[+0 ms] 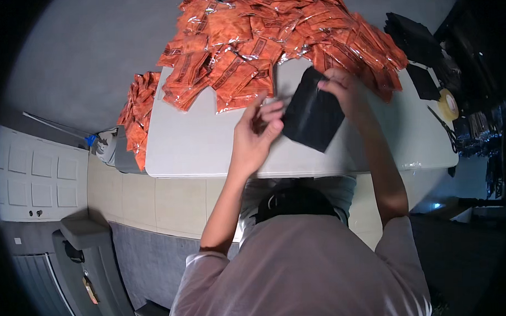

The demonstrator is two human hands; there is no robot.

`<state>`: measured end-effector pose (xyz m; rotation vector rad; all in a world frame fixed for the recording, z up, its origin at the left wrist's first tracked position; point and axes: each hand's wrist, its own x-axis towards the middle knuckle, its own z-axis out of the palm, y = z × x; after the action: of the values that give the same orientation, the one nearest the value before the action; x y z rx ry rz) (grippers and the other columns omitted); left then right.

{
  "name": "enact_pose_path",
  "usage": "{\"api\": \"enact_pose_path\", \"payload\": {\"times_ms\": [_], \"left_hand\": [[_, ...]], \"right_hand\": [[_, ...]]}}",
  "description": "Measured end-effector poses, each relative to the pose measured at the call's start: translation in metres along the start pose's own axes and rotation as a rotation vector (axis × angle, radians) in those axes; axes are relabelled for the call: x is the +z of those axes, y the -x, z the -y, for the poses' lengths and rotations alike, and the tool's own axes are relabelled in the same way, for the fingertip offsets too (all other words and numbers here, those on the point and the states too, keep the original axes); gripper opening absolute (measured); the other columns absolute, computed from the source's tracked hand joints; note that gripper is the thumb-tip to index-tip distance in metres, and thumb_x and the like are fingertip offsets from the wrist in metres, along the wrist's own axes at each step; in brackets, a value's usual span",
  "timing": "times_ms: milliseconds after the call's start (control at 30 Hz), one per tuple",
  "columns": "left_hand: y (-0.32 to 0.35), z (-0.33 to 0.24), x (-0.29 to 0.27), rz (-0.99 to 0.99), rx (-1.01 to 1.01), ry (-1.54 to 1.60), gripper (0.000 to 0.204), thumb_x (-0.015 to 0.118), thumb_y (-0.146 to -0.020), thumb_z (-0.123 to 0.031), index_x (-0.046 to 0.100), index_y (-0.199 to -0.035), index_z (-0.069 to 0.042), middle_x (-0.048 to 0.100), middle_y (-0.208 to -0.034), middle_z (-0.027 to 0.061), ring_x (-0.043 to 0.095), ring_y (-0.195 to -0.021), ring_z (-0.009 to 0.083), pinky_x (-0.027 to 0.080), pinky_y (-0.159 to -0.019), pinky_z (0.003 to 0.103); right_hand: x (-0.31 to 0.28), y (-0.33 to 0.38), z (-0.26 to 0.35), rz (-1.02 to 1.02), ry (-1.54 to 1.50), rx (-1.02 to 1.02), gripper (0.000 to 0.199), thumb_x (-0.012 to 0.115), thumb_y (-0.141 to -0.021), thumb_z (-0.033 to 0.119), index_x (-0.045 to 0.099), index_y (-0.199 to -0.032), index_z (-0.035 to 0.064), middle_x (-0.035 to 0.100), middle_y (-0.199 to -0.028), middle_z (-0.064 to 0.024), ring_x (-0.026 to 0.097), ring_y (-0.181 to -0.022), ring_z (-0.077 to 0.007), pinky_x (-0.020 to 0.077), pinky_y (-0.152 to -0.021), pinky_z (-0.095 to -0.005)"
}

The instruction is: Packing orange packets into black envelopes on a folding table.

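Note:
A flat black pouch [312, 116] is held above the near part of a white table [191, 143]. My right hand [345, 88] pinches its upper right corner. My left hand [257, 131] touches its left edge with the fingers curled against it. Just beyond both hands lies a large heap of orange foil packets [271, 37], spread across the far half of the table.
More orange packets [137, 114] are stacked in a container off the table's left edge. A stack of black pouches [413, 38], a tape roll [447, 104] and scissors [446, 130] lie at the right end. A white door [36, 176] is at the left.

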<state>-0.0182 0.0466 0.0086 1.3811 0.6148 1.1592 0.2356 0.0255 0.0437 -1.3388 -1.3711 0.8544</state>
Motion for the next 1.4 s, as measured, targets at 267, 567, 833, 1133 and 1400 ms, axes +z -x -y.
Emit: {"api": "enact_pose_path", "payload": {"times_ms": [267, 567, 833, 1133, 1400], "left_hand": [[-0.056, -0.037, 0.035, -0.08, 0.103, -0.162, 0.017, 0.086, -0.092, -0.014, 0.078, -0.088, 0.001, 0.062, -0.068, -0.0064, 0.048, -0.065, 0.0013, 0.036, -0.056, 0.022], [-0.061, -0.037, 0.019, -0.086, 0.124, -0.298, 0.017, 0.088, -0.089, -0.012, 0.081, -0.089, 0.003, 0.059, -0.066, -0.0085, 0.042, -0.061, 0.0006, 0.03, -0.054, 0.023], [-0.067, -0.024, 0.007, -0.034, 0.016, -0.46, 0.026, 0.088, -0.09, -0.017, 0.081, -0.097, 0.007, 0.054, -0.064, -0.0082, 0.042, -0.062, 0.0022, 0.033, -0.054, 0.023], [-0.088, -0.014, 0.005, -0.047, -0.01, -0.37, 0.026, 0.083, -0.096, -0.022, 0.081, -0.096, 0.005, 0.053, -0.061, -0.0087, 0.039, -0.057, 0.0013, 0.032, -0.052, 0.023], [-0.085, -0.031, 0.007, 0.025, 0.236, -0.467, 0.021, 0.083, -0.093, -0.02, 0.083, -0.1, 0.001, 0.08, -0.099, 0.0117, 0.072, -0.091, 0.0175, 0.057, -0.077, 0.031]], "right_hand": [[-0.001, 0.017, 0.021, -0.38, -0.21, -0.206, 0.016, 0.078, -0.095, 0.017, 0.072, -0.094, 0.0028, 0.059, -0.077, 0.0059, 0.05, -0.073, -0.0054, 0.0434, -0.071, -0.0254], [0.003, 0.036, 0.02, -0.445, 0.035, -0.283, 0.022, 0.08, -0.092, 0.01, 0.067, -0.078, 0.0011, 0.043, -0.062, 0.0063, 0.039, -0.061, -0.0037, 0.0333, -0.056, -0.0256], [-0.002, 0.021, -0.002, -0.361, 0.123, -0.074, 0.042, 0.079, -0.097, 0.018, 0.053, -0.068, 0.0037, 0.042, -0.058, 0.0054, 0.039, -0.057, -0.0022, 0.0334, -0.053, -0.0252], [-0.018, 0.001, -0.01, -0.326, 0.164, -0.065, 0.037, 0.077, -0.099, 0.023, 0.059, -0.073, 0.0035, 0.051, -0.064, 0.0045, 0.051, -0.062, -0.0048, 0.0502, -0.059, -0.0264], [-0.042, 0.008, -0.015, -0.442, 0.09, -0.255, 0.022, 0.079, -0.095, 0.022, 0.082, -0.11, 0.0058, 0.078, -0.088, -0.0052, 0.069, -0.076, -0.0129, 0.0574, -0.073, -0.0295]]}}
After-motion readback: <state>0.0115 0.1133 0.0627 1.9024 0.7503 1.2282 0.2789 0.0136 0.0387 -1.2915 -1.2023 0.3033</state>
